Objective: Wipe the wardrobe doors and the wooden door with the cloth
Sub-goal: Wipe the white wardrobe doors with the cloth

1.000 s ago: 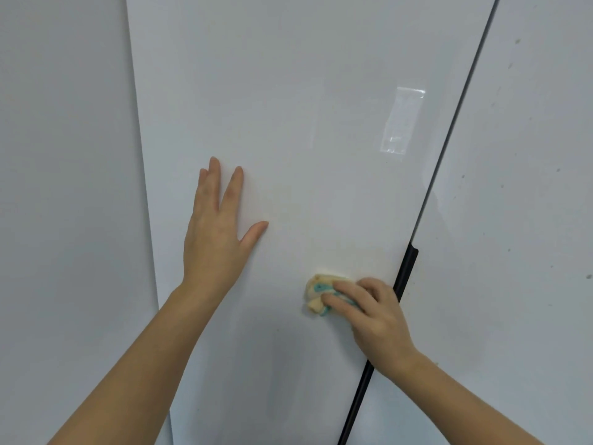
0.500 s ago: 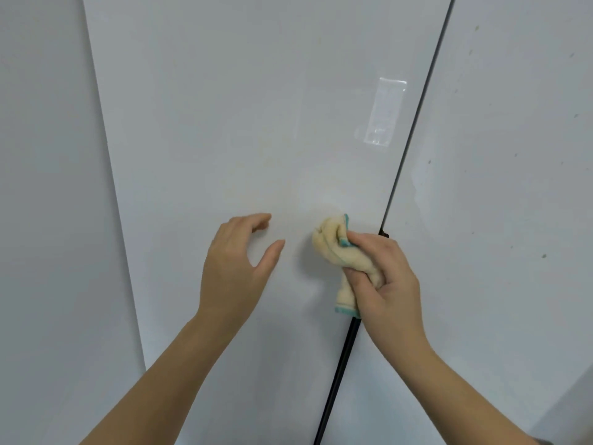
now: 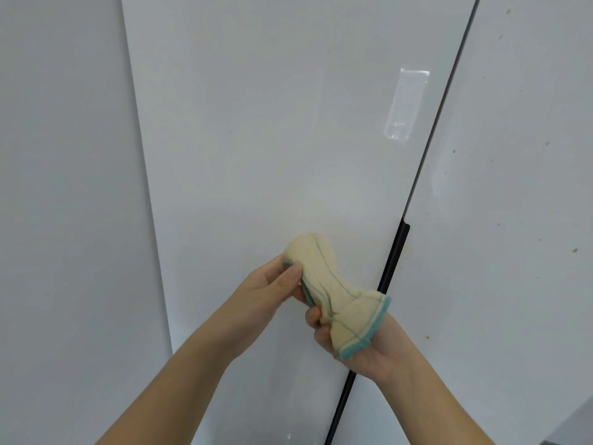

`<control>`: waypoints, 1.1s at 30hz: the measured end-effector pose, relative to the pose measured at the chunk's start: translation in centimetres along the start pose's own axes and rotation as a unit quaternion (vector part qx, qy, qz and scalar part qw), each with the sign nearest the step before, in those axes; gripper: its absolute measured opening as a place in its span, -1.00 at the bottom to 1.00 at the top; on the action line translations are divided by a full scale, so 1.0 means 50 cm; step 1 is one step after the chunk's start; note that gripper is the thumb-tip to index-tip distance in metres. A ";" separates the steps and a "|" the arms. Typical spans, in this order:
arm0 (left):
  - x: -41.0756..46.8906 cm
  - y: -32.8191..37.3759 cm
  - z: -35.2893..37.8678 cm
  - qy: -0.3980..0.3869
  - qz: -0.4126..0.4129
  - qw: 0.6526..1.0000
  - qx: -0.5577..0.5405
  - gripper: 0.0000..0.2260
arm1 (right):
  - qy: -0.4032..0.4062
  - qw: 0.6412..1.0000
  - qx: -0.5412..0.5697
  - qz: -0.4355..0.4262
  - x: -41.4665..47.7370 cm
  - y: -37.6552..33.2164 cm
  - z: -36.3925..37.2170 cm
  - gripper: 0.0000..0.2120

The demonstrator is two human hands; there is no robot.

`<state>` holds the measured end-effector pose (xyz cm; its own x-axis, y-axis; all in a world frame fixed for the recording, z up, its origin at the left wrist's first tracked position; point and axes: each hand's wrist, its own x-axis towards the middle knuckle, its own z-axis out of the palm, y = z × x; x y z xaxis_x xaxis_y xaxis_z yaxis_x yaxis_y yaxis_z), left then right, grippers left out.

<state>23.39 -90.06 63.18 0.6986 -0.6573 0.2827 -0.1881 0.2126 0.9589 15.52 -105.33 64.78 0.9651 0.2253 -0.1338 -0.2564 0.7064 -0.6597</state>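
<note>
Lifted off the wardrobe door [image 3: 256,123], the cloth [image 3: 324,284] sits between both hands: left hand [image 3: 266,293] pinches its top, right hand [image 3: 365,358] curls round its middle; best refold it flat, clean face outward.

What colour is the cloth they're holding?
The cloth is pale cream-yellow with thin teal lines and a teal edge, seen in the head view.

light: bright, even | glare: soft sheen on wardrobe door [image 3: 288,123] | shadows: faint | focus: perhaps slightly soft | edges: bowed
</note>
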 end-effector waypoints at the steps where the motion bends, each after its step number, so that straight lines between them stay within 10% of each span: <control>1: -0.003 -0.003 -0.004 0.005 -0.006 1.000 -0.013 -0.56 | -0.009 1.000 -0.011 0.021 0.000 0.007 0.006 -0.50; 4: -0.015 -0.004 -0.011 0.060 -0.006 0.997 -0.053 -0.57 | 0.054 0.989 -0.132 0.032 0.011 0.024 0.007 -0.72; 14: -0.039 -0.014 -0.017 0.359 -0.051 0.928 -0.081 -0.86 | 0.082 0.939 -0.326 -0.078 0.053 0.099 0.027 -0.57; 20: -0.054 -0.024 -0.048 0.307 -0.131 0.935 -0.120 -0.67 | 0.168 0.902 -0.380 -0.118 0.061 0.099 0.027 -0.89; 33: -0.077 -0.037 -0.067 0.272 -0.113 0.947 -0.128 -0.80 | 0.176 0.856 -0.446 -0.194 0.077 0.110 0.018 -0.90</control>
<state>23.37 -85.50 60.22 0.9665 -0.2513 -0.0517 0.1345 0.3250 0.9361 17.77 -99.97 61.30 0.9649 -0.2372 0.1128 0.0796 -0.1455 -0.9862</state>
